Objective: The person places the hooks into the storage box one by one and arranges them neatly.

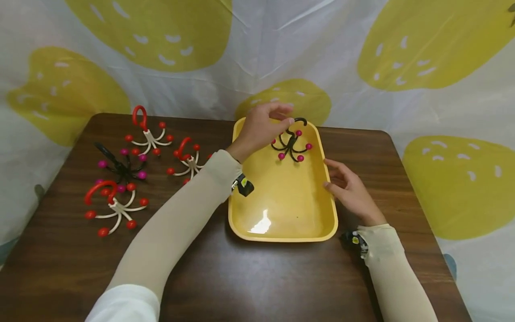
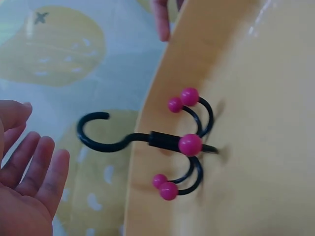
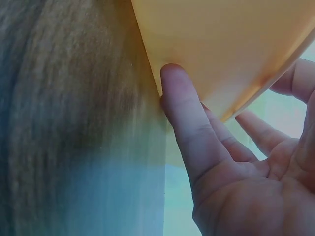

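Note:
A black claw-shaped hanging hook (image 1: 290,144) with pink ball tips stands at the far end of the yellow tray (image 1: 281,237). Over the tray's far left part is my left hand (image 1: 263,127); the left wrist view shows its fingers (image 2: 37,169) extended and a gap between them and the hook's curved top (image 2: 101,146). My right hand (image 1: 354,192) touches the tray's outer right side. Its thumb (image 3: 179,91) lies along the outer wall, while other fingers rest by the rim, partly hidden in the right wrist view.
Left of the tray on the brown table (image 1: 273,281) stand white hooks with red tops and balls: one at the back (image 1: 149,142), one nearer the tray (image 1: 192,165), one in front (image 1: 118,208). Among them is another black-and-pink hook (image 1: 122,169). A patterned curtain (image 1: 322,53) hangs behind.

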Available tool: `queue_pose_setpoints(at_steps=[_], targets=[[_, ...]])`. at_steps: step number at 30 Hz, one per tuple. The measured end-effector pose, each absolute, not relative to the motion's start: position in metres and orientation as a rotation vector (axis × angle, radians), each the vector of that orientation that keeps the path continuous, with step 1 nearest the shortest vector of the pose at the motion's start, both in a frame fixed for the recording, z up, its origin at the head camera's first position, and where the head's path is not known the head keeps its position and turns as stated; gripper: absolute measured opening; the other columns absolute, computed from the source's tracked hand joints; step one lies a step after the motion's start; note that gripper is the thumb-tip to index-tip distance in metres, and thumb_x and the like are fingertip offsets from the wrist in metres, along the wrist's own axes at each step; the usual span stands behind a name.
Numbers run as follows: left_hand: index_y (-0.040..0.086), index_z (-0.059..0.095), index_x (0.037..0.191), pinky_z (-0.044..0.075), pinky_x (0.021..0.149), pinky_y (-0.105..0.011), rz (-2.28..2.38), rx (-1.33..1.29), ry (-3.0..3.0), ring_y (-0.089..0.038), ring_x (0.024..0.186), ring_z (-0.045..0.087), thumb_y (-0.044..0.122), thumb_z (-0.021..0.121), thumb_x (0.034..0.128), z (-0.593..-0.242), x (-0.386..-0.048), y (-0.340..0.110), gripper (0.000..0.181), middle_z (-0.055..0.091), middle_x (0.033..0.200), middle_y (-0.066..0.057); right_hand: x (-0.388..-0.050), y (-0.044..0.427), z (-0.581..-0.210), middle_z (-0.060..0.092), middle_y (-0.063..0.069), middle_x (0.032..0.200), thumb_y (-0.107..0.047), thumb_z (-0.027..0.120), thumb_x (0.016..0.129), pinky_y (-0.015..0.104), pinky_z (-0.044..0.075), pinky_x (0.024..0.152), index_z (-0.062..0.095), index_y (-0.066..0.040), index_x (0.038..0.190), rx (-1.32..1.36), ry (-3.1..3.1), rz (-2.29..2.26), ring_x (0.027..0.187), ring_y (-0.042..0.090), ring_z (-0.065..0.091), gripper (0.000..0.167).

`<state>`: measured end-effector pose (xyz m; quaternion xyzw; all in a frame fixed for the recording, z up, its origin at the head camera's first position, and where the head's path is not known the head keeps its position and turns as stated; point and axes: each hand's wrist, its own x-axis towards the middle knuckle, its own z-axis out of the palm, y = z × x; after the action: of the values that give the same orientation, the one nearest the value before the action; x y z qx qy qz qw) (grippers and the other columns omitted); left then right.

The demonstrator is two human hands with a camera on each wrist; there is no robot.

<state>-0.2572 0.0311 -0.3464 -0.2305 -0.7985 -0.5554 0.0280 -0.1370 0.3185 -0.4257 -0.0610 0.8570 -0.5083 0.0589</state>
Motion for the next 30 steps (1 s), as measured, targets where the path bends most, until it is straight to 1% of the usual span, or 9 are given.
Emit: queue_pose_setpoints(at_steps=[3,7,11,16,22,30], targets=[[0.016,0.077,0.128,0.061,0.079,-0.026,-1.729,-0.696,-2.419,-0.013,0.107,0.074,0.023,0.078,0.0978,-0.341,-0.25,0.025,0.031,0.076,0.128,-0.002,-0.136,0.318,-0.423,0.062,0.028,0.135,-0.009,0.062,0.104,0.031,0.063,0.068,0.041,-0.015,0.162,-0.143,2.542,-1.584,0.102,0.011,0.071,0.062],[0.014,0.077,0.126,0.063,0.081,-0.027,-1.784,-0.686,-2.341,-0.015,0.106,0.076,0.021,0.079,0.0972,-0.333,-0.241,0.015,0.029,0.077,0.126,-0.004,-0.136,0.318,-0.423,0.059,0.029,0.137,-0.008,0.061,0.105,0.033,0.065,0.068,0.041,-0.016,0.162,-0.121,2.492,-1.629,0.097,0.011,0.071,0.062],[0.008,0.075,0.127,0.063,0.087,-0.029,-1.819,-0.712,-2.276,-0.018,0.107,0.075,0.018,0.078,0.0969,-0.326,-0.229,0.008,0.032,0.078,0.123,-0.007,-0.137,0.32,-0.424,0.058,0.029,0.137,-0.008,0.06,0.105,0.034,0.065,0.067,0.04,-0.015,0.162,-0.119,2.477,-1.647,0.096,0.011,0.071,0.061],[0.007,0.074,0.127,0.062,0.095,-0.03,-1.822,-0.725,-2.252,-0.022,0.113,0.072,0.017,0.079,0.0962,-0.322,-0.211,-0.001,0.033,0.076,0.123,-0.008,-0.136,0.323,-0.426,0.057,0.03,0.14,-0.008,0.059,0.106,0.035,0.066,0.069,0.04,-0.015,0.163,-0.116,2.467,-1.651,0.098,0.011,0.07,0.06],[0.01,0.075,0.127,0.061,0.097,-0.036,-1.791,-0.649,-2.282,-0.019,0.114,0.068,0.02,0.08,0.0958,-0.325,-0.19,-0.018,0.033,0.074,0.127,-0.005,-0.135,0.327,-0.429,0.057,0.031,0.142,-0.008,0.058,0.106,0.033,0.065,0.068,0.039,-0.015,0.163,-0.103,2.488,-1.64,0.097,0.01,0.07,0.061],[0.009,0.076,0.125,0.062,0.095,-0.038,-1.797,-0.536,-2.218,-0.021,0.112,0.069,0.014,0.08,0.0951,-0.332,-0.171,-0.045,0.03,0.074,0.124,-0.006,-0.135,0.329,-0.431,0.058,0.031,0.138,-0.007,0.058,0.106,0.032,0.064,0.066,0.039,-0.015,0.163,-0.112,2.498,-1.64,0.096,0.009,0.07,0.061]])
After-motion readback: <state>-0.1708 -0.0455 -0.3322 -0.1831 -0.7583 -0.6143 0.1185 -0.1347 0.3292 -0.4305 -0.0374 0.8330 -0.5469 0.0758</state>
